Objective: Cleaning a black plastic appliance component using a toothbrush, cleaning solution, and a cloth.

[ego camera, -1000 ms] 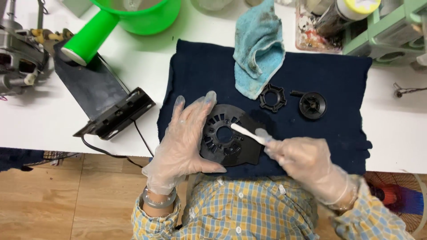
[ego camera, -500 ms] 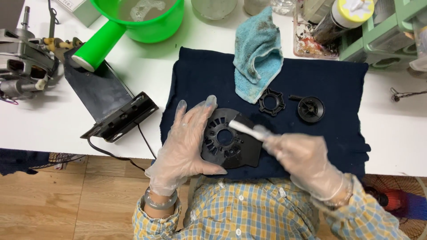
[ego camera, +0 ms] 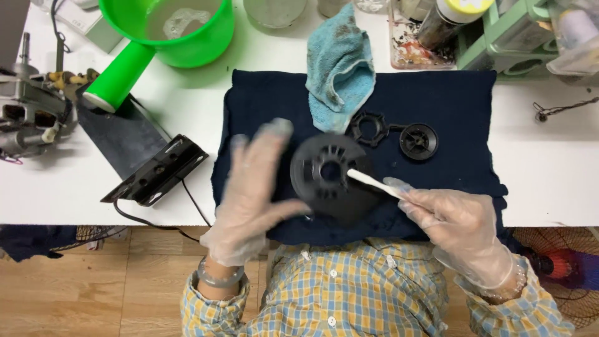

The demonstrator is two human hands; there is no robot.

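Note:
A round black plastic disc with spokes [ego camera: 329,176] lies on a dark blue cloth [ego camera: 462,100]. My left hand [ego camera: 253,193], in a clear glove, steadies the disc at its left edge with the thumb; the fingers are spread and blurred. In a clear glove too, my right hand [ego camera: 465,228] grips a white stick-like tool [ego camera: 369,181] whose tip rests near the disc's centre hole. Two smaller black parts, a ring [ego camera: 368,127] and a round cap [ego camera: 418,141], lie on the cloth behind the disc.
A crumpled light blue rag [ego camera: 340,68] overlaps the cloth's back edge. A green scoop [ego camera: 165,37] holds water at the back left. A black bracket with a cable [ego camera: 156,170] and a motor [ego camera: 31,112] sit left. Green trays [ego camera: 530,37] stand back right.
The disc has been turned and sits slightly further from me. My left hand has shifted left with its fingers spreading. The white tool stays at the disc's centre.

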